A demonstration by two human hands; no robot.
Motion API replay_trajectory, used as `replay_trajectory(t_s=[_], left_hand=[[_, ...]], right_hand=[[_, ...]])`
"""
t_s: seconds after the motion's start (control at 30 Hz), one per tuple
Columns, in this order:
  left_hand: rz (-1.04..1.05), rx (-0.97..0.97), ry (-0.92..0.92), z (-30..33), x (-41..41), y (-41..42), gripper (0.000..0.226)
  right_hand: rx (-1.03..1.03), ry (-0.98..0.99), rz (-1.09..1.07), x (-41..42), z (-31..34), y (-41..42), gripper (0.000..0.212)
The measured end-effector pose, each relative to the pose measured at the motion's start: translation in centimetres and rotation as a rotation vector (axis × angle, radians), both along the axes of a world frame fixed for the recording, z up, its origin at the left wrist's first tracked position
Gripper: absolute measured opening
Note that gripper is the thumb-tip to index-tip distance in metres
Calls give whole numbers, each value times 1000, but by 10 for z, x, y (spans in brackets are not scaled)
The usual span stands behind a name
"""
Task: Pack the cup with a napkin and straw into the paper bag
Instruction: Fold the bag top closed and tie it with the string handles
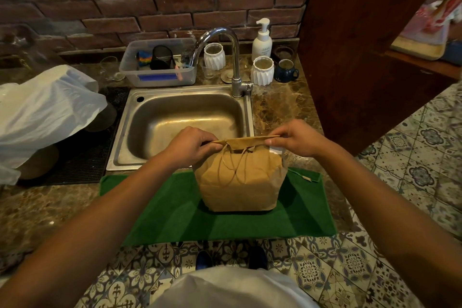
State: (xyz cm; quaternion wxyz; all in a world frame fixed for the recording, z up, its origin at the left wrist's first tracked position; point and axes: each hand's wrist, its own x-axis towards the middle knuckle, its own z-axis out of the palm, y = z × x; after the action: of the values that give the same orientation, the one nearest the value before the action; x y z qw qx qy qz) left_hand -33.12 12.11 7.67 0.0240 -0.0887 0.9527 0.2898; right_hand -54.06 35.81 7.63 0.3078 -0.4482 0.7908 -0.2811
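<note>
A brown paper bag (pixel 238 180) stands upright on a green cloth (pixel 175 215) at the counter's front edge. Its top is pressed flat and folded over, and its twine handles hang down the near face. My left hand (pixel 191 145) pinches the left end of the folded top. My right hand (pixel 296 139) pinches the right end. A small white corner of paper (pixel 276 150) sticks out under my right fingers. The cup, napkin and straw are hidden from view.
A steel sink (pixel 180 120) with a chrome tap (pixel 233 57) lies just behind the bag. A white plastic bag (pixel 45 112) is at left. A plastic tub (pixel 160 62), white ribbed pots (pixel 262 70), a soap pump (pixel 262 40) and a blue mug (pixel 286 70) line the back. A wooden panel (pixel 362 45) rises at right.
</note>
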Motion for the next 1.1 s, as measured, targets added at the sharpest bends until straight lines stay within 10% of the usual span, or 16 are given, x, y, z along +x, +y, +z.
replay_trajectory(t_s=[0.33,0.53,0.77,1.1], left_hand=[[133,205,6,-5,1,-5,16],[184,187,40,-5,5,-4,15],[184,133,47,-1,-3,3,15],[252,165,4,7,-4,23,16]], right_hand=[[8,40,-45,-5,1,8,30],[-227,-182,-695,-47,-50,63,11],[115,64,-883,-75,-107,121,36],[289,-368,-1118,-94,-189,154,61]])
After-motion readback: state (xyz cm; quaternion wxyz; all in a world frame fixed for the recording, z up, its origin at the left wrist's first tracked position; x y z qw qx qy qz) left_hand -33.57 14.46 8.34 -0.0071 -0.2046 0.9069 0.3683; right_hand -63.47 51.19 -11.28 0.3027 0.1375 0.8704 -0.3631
